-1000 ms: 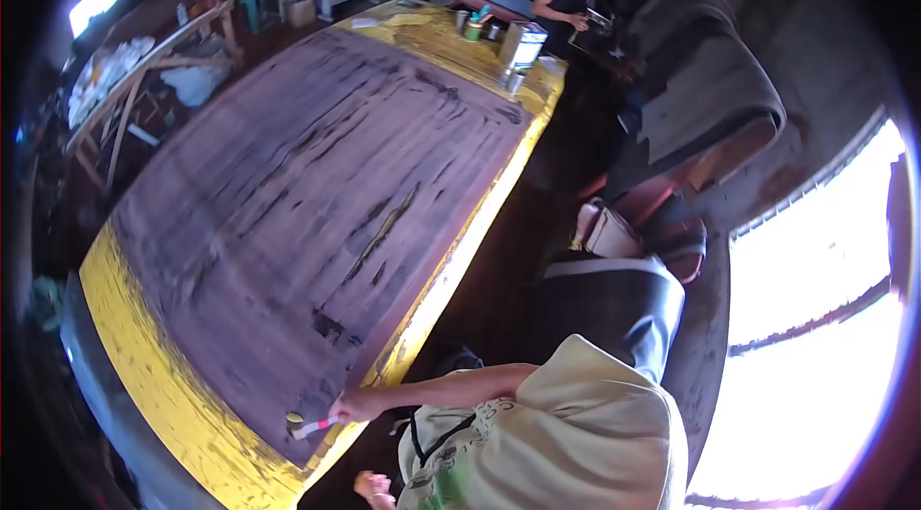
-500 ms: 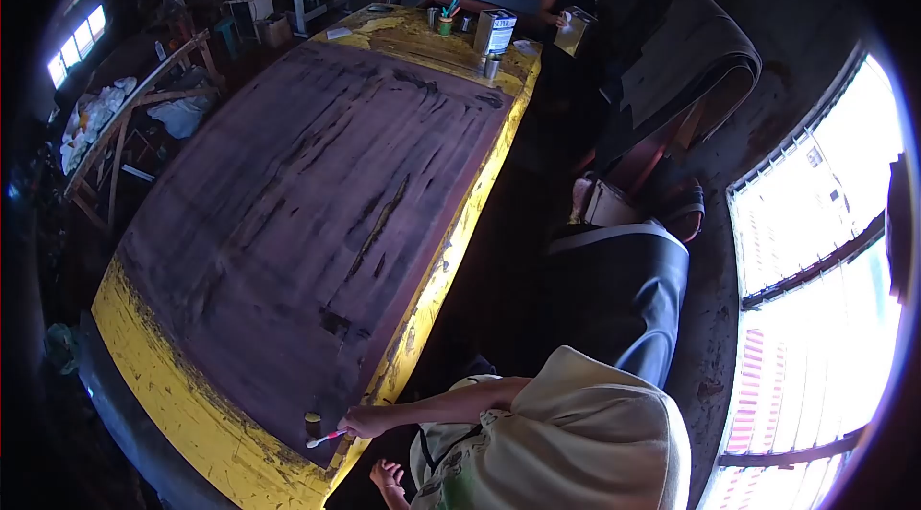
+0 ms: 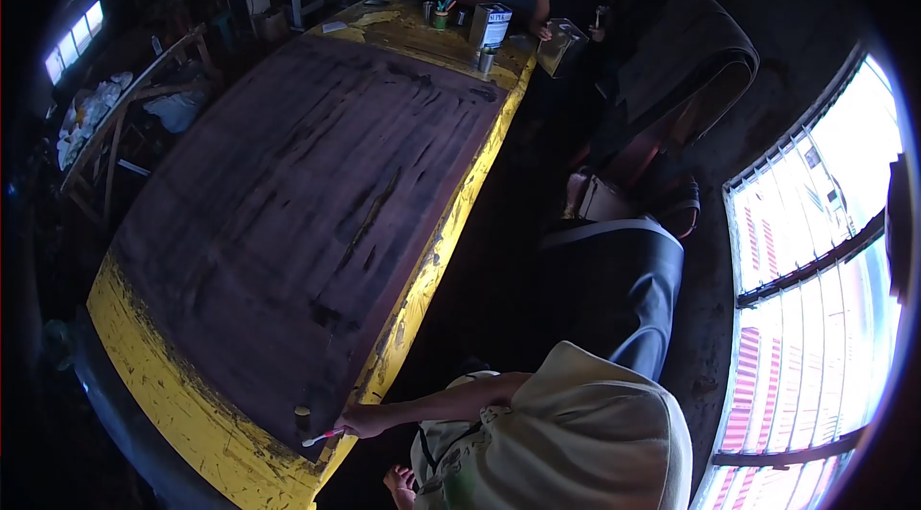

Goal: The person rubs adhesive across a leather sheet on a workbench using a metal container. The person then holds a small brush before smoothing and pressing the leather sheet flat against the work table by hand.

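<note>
My right hand [image 3: 363, 421] is closed around a thin brush [image 3: 322, 437] with a reddish handle and a pale head. The brush's head is low over the near corner of a dark purplish-brown sheet [image 3: 259, 193]. Beside it stands a small cup [image 3: 302, 411] with a yellowish top. The sheet lies on a long yellow table [image 3: 163, 395] and carries dark streaks and torn-looking marks. Off the table's edge, near my body, my left hand [image 3: 401, 484] is held with loosely curled fingers and nothing visible in it.
At the table's far end stand a labelled tin [image 3: 492, 25], a metal cup [image 3: 486, 60] and a green pot [image 3: 441, 19] of sticks. Beyond it a person [image 3: 566, 6] holds a square tin [image 3: 563, 47]. A dark roll [image 3: 614, 289] lies to my right. A wooden frame [image 3: 120, 126] stands left.
The brush has shifted slightly left with my right hand. My left hand has moved a little right and down. The person at the far end now shows a second hand beside the square tin.
</note>
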